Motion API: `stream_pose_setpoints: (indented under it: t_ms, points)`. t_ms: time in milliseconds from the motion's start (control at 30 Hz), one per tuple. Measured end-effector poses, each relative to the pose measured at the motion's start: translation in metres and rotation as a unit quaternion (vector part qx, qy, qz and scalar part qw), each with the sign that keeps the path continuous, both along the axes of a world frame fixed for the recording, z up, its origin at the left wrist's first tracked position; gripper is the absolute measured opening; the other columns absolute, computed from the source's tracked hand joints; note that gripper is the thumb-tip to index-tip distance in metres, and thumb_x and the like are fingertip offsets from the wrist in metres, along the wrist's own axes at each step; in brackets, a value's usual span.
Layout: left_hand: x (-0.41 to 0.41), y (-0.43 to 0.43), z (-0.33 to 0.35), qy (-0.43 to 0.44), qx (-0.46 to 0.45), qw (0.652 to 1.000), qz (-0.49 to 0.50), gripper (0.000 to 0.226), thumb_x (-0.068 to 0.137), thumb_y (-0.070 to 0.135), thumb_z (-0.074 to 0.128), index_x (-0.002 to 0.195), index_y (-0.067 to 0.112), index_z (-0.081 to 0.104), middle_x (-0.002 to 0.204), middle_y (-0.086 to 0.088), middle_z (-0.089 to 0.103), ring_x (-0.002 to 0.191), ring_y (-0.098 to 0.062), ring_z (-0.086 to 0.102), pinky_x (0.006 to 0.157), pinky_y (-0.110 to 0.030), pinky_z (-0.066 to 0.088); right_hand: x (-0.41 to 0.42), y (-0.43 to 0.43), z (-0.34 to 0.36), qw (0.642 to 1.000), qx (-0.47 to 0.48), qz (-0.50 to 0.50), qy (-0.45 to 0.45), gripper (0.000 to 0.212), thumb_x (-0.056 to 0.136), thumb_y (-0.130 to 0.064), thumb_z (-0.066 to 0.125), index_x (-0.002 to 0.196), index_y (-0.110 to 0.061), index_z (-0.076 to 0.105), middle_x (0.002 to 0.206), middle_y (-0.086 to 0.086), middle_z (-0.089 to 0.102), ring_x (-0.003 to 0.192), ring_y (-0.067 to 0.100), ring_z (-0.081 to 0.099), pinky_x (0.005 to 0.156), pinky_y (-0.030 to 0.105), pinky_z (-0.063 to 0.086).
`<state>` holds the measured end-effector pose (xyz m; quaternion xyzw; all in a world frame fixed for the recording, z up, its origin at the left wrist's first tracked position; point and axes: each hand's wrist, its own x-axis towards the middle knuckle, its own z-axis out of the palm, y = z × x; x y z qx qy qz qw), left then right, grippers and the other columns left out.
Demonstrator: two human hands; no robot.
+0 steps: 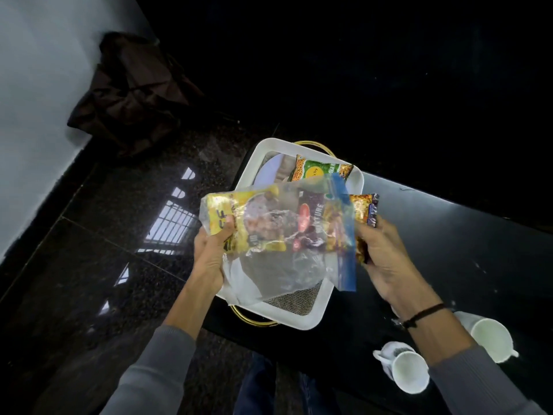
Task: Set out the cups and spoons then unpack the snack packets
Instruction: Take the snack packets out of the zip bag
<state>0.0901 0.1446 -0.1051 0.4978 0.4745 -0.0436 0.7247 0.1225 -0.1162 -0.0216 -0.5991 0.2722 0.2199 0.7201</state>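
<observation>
A clear zip bag with a blue seal strip is held above the white tray. My left hand grips its closed end, pinching the yellow snack packet inside it. My right hand holds a brown and purple packet that sticks out of the bag's mouth. A dark red packet lies inside the bag. A green packet rests in the tray. Two white cups stand on the black table at the lower right. No spoons show.
The tray sits at the corner of the black table, over a gold ring. A dark bag leans against the white wall at the upper left. Glossy dark floor lies to the left.
</observation>
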Motion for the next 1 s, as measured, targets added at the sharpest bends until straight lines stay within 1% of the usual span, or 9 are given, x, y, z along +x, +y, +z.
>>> stream_pose_setpoints:
  t_ms: [100,200,300,500,567,700,800,900,1000]
  points:
    - [-0.004,0.012,0.002,0.013,0.005,1.000,0.009,0.036,0.083,0.023,0.083,0.112,0.009,0.068,0.089,-0.008,0.081,0.075,-0.023,0.077,0.069,-0.045,0.065,-0.003,-0.012,-0.004,0.998,-0.042,-0.044,0.019,0.014,0.066,-0.018,0.077,0.079,-0.018,0.071,0.069,-0.005,0.074,0.058,0.006,0.067,0.043,0.021,0.050]
    - [-0.007,0.019,0.004,0.010,-0.022,0.999,0.028,0.051,0.082,0.022,0.082,0.127,0.004,0.066,0.119,-0.022,0.072,0.101,-0.036,0.073,0.086,-0.055,0.060,-0.006,-0.017,-0.009,0.993,-0.072,-0.085,0.032,0.013,0.073,-0.013,0.071,0.081,-0.020,0.064,0.066,-0.008,0.071,0.054,0.002,0.065,0.041,0.020,0.047]
    - [-0.007,0.021,0.006,0.007,-0.053,0.998,0.026,0.051,0.088,0.023,0.076,0.133,0.002,0.063,0.132,-0.027,0.064,0.120,-0.046,0.062,0.100,-0.066,0.049,-0.010,-0.018,-0.015,0.987,-0.089,-0.128,0.043,0.012,0.074,-0.012,0.068,0.081,-0.019,0.061,0.060,-0.010,0.068,0.049,-0.001,0.062,0.040,0.020,0.045]
    - [-0.011,0.021,0.006,0.006,-0.126,0.992,0.030,0.052,0.096,0.027,0.065,0.143,0.005,0.055,0.145,-0.025,0.054,0.133,-0.045,0.052,0.112,-0.061,0.040,-0.014,-0.014,-0.029,0.972,-0.119,-0.198,0.052,0.010,0.076,-0.009,0.064,0.080,-0.018,0.063,0.070,-0.005,0.069,0.060,0.010,0.064,0.043,0.020,0.049]
    - [-0.014,0.022,0.006,0.007,-0.158,0.987,0.023,0.053,0.094,0.028,0.066,0.142,0.006,0.057,0.139,-0.025,0.059,0.129,-0.043,0.057,0.109,-0.060,0.045,-0.016,-0.012,-0.034,0.971,-0.123,-0.198,0.051,0.010,0.077,-0.010,0.064,0.078,-0.020,0.062,0.072,-0.004,0.070,0.067,0.014,0.065,0.050,0.024,0.051]
    - [-0.020,0.024,0.007,0.001,-0.172,0.985,0.013,0.061,0.082,0.027,0.071,0.138,0.005,0.061,0.103,-0.015,0.076,0.089,-0.032,0.075,0.082,-0.050,0.062,-0.022,-0.003,-0.045,0.973,-0.151,-0.167,0.041,0.006,0.078,-0.017,0.067,0.084,-0.018,0.066,0.065,-0.013,0.073,0.074,0.010,0.067,0.067,0.027,0.047]
    - [-0.025,0.026,0.002,0.001,-0.163,0.987,0.014,0.052,0.086,0.027,0.070,0.133,0.004,0.064,0.093,-0.012,0.077,0.081,-0.030,0.075,0.081,-0.047,0.062,-0.026,0.003,-0.049,0.971,-0.164,-0.171,0.033,0.021,0.081,-0.023,0.068,0.100,-0.013,0.069,0.086,-0.008,0.075,0.083,0.011,0.069,0.070,0.026,0.045]
    - [-0.025,0.027,0.000,-0.004,-0.174,0.985,0.008,0.032,0.092,0.026,0.066,0.116,0.007,0.074,0.094,-0.012,0.078,0.080,-0.030,0.076,0.077,-0.048,0.064,-0.028,0.004,-0.051,0.966,-0.161,-0.202,0.010,0.015,0.084,-0.022,0.066,0.099,-0.020,0.065,0.091,-0.007,0.073,0.082,0.007,0.068,0.073,0.025,0.045]
    - [-0.023,0.029,0.002,-0.008,-0.189,0.982,0.003,0.029,0.094,0.027,0.063,0.115,0.010,0.074,0.101,-0.013,0.076,0.088,-0.031,0.074,0.090,-0.052,0.058,-0.025,0.002,-0.053,0.967,-0.167,-0.191,-0.020,0.012,0.087,-0.024,0.066,0.098,-0.024,0.062,0.093,-0.009,0.073,0.075,-0.006,0.067,0.072,0.020,0.045]
